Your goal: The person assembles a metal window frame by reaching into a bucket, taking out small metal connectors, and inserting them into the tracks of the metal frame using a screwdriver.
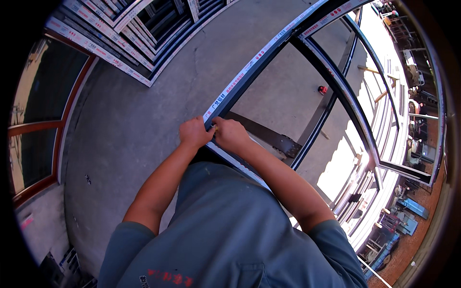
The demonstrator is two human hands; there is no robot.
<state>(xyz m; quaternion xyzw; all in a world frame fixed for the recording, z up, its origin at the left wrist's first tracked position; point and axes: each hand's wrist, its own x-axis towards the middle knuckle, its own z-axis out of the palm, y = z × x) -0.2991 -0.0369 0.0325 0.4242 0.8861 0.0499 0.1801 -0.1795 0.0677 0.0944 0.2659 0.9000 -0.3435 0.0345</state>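
Note:
A large dark window frame [261, 82] with printed white film along its bars lies in front of me, its near corner close to my belly. At that corner my left hand [194, 132] is closed around the end of the filmed bar. Right beside it, my right hand [232, 134] has its fingers bent and pressed together on the inner side of the corner. Between the two hands shows a tiny yellowish piece [214, 127], too small to name. The fingertips of both hands are partly hidden.
Filmed frames [139, 43] are stacked at the far left. A brown-framed glass door [60, 122] stands left. Dark support beams [259, 128] run beneath the frame; a small red object [322, 90] rests on one. Sunlit profiles and a blue cart [408, 224] lie right.

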